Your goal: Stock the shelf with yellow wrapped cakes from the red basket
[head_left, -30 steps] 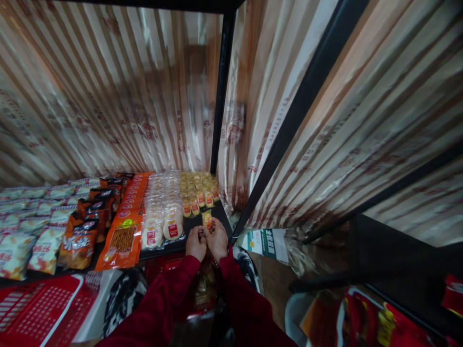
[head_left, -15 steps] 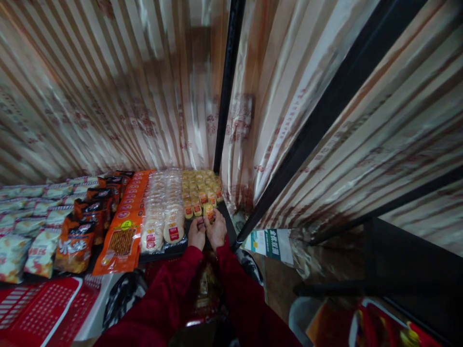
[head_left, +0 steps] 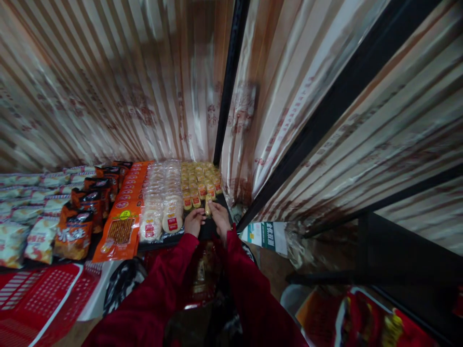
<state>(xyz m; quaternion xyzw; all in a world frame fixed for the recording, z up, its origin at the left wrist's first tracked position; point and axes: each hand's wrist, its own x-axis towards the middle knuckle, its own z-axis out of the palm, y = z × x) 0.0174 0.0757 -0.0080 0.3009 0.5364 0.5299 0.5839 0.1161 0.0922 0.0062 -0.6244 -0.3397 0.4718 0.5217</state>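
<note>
A small yellow snack pack (head_left: 208,206) is pinched upright in my right hand (head_left: 220,218), in front of the rows of small yellow packs (head_left: 198,177) at the right end of the black shelf. My left hand (head_left: 194,220) is just left of it, fingers partly curled near the shelf's front edge; whether they hold anything is too small to tell. Left of the yellow packs lie clear packs of round white crackers (head_left: 172,214), with red labels on the front ones.
Further left are an orange snack bag (head_left: 123,226), black-and-orange bags (head_left: 74,231) and white bags (head_left: 41,238). A red basket (head_left: 39,299) sits below. A black post (head_left: 231,82) rises behind the shelf, and a slanted bar (head_left: 311,132) crosses at right.
My hands have moved slightly apart. The yellow pack in my right hand now stands more upright, with its red label no longer visible. The view has shifted a little.
</note>
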